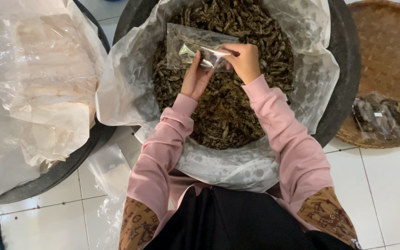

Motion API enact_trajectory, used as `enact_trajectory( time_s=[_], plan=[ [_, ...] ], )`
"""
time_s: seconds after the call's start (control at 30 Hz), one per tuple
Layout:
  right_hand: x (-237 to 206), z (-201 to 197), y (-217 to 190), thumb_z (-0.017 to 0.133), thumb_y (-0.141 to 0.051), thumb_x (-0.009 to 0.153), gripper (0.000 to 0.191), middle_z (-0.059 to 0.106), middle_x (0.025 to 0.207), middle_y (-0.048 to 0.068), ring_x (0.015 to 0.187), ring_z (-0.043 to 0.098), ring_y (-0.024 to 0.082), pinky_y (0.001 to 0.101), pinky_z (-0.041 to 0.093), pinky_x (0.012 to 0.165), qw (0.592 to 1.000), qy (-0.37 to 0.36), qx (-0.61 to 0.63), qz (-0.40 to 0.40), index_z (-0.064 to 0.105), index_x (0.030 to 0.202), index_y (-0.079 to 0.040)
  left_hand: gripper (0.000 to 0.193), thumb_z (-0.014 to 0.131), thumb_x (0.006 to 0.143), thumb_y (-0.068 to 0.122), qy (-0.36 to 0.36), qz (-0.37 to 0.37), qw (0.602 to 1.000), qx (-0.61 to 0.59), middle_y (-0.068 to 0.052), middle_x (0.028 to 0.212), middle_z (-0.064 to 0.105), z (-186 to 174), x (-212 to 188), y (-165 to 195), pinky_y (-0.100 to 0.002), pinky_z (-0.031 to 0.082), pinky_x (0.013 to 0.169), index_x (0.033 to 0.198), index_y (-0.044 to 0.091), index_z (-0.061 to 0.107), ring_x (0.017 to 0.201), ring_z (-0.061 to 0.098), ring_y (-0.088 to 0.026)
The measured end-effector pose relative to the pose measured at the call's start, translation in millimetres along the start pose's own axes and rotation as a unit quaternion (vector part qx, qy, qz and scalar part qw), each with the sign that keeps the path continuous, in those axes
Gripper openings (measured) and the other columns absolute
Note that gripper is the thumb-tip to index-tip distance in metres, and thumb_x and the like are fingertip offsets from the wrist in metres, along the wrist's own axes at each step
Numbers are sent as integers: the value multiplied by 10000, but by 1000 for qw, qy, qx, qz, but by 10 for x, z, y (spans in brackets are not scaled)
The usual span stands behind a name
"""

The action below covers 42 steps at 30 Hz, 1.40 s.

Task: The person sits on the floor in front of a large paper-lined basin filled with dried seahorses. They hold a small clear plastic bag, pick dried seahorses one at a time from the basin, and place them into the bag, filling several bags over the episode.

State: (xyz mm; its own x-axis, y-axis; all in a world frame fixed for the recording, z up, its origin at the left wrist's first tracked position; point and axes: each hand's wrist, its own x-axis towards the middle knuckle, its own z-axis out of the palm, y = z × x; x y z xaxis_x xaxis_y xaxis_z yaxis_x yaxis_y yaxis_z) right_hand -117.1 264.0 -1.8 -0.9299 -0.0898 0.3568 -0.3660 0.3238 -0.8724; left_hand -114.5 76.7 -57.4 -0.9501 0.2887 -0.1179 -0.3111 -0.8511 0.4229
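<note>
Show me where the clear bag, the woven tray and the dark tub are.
clear bag (pixel 195 44), head view, on its flat middle panel.
woven tray (pixel 390 51), head view, on its bare woven surface.
dark tub (pixel 348 69), head view, on its right rim.

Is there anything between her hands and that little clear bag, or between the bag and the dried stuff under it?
Nothing visible. Both the left hand and right hand already grip the clear bag, which is held directly over the dried pieces in the lined tub.
</note>
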Motion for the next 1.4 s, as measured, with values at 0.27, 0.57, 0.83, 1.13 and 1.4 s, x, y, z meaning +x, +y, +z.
enact_trajectory(
  time_s=[0.27,0.57,0.83,1.13,1.4],
  plan=[
    [-57,13,-198,808,-117,933,313,764,956,149,534,615,126,238,478,462,998,-38,-21,-42,770,1232,-33,428,693,1037,331,4,-21,999,34,-136,1305,621,-13,-30,-10,-426,496,1161,1289,8,572,1263,601,-264],
    [100,-72,233,705,-111,1022,392,759,1133,117,841,741,122,263,605,734,980,-153,87,88,606,1384,2,361,696,981,272,79,-11,997,-1,-107,1280,657,-66,-9,72,-382,571,1051,1245,45,598,1192,649,-239],
    [-14,-33,193,766,-75,936,222,796,1019,88,889,766,130,272,606,793,987,-152,31,31,751,1156,-48,314,710,1001,263,61,-5,998,-18,-120,1216,680,-53,18,78,-372,598,1004,1208,46,616,1133,676,-238],
    [-8,-66,-29,755,-61,918,246,781,924,77,776,734,154,291,563,703,981,-180,-57,-40,757,1163,-74,374,712,952,312,59,-11,998,36,-119,1208,672,12,-58,126,-369,621,959,1211,68,598,1098,684,-235],
    [16,-207,-165,700,-30,983,237,768,1155,108,1079,742,207,309,573,888,954,-282,52,-91,623,1206,-5,341,724,1033,329,48,-16,999,14,-90,1176,679,-122,3,83,-348,589,894,1230,90,582,1049,669,-208]
  ],
)
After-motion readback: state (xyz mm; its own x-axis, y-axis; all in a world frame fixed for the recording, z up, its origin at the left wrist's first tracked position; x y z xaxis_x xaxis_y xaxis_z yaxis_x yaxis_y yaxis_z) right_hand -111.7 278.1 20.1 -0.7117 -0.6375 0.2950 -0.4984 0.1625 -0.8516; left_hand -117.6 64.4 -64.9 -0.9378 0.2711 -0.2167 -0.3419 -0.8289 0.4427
